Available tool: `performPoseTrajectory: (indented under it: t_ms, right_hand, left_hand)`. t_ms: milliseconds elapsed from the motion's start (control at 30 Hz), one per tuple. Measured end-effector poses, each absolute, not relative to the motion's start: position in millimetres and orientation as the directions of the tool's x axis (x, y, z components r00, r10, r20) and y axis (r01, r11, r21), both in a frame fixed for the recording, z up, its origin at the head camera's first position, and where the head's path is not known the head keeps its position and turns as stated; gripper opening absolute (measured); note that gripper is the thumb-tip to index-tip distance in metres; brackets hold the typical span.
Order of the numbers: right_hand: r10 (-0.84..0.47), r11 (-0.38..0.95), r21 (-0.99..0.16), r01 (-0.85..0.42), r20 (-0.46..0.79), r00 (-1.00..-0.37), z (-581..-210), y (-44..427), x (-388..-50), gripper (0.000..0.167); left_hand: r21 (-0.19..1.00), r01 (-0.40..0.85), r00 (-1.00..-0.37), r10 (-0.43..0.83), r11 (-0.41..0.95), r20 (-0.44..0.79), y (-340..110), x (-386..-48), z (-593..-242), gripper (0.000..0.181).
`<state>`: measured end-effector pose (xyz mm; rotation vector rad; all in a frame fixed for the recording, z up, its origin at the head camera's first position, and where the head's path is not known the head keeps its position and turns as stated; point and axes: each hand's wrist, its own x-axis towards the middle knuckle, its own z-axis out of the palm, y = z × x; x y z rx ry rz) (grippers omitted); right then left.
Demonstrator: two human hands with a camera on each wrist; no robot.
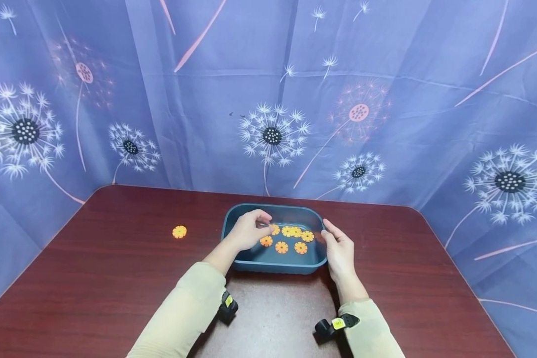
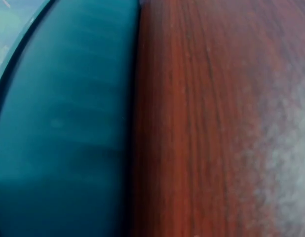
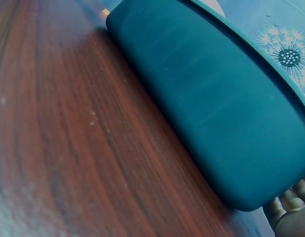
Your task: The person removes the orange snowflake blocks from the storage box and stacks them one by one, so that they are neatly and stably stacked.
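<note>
A dark teal plastic bin (image 1: pixel 275 268) stands on the table, with several orange and yellow notched, flower-shaped discs (image 1: pixel 281 247) lying on its floor. My left hand (image 1: pixel 247 231) reaches in over the bin's left side. Its thumb and forefinger are curved and apart, with the thumb tip beside one disc (image 1: pixel 275 229); a firm grip on it is not visible. At the bin's right end, my right hand (image 1: pixel 341 251) holds the rim. In the right wrist view, fingers (image 3: pixel 290 200) curl against the bin's end wall (image 3: pixel 241 163).
One yellow disc (image 1: pixel 179 231) lies on the reddish-brown wooden table (image 1: pixel 130 278), left of the bin. A blue curtain (image 1: pixel 197 124) with dandelion prints hangs along the table's back and sides. A pale worn patch (image 1: pixel 277 313) marks the table's front.
</note>
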<state>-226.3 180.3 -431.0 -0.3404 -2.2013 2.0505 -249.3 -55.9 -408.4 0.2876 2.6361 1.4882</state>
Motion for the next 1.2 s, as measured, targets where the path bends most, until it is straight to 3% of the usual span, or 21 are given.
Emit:
performPoseTrajectory:
  t_ms: [700,1200]
  right_hand:
    - [0.243,0.057,-0.995,0.085,-0.069,-0.968,-427.3,178.9,-229.1,0.039]
    - [0.222,0.064,-0.993,0.103,-0.087,-0.971,-430.0,180.5,-225.6,0.041]
  left_hand:
    - [0.670,0.114,-0.963,0.247,0.733,-0.107,-55.9,-250.6,-414.8,0.032]
    - [0.593,0.104,-0.952,0.253,0.798,-0.174,-51.9,-250.6,-413.7,0.023]
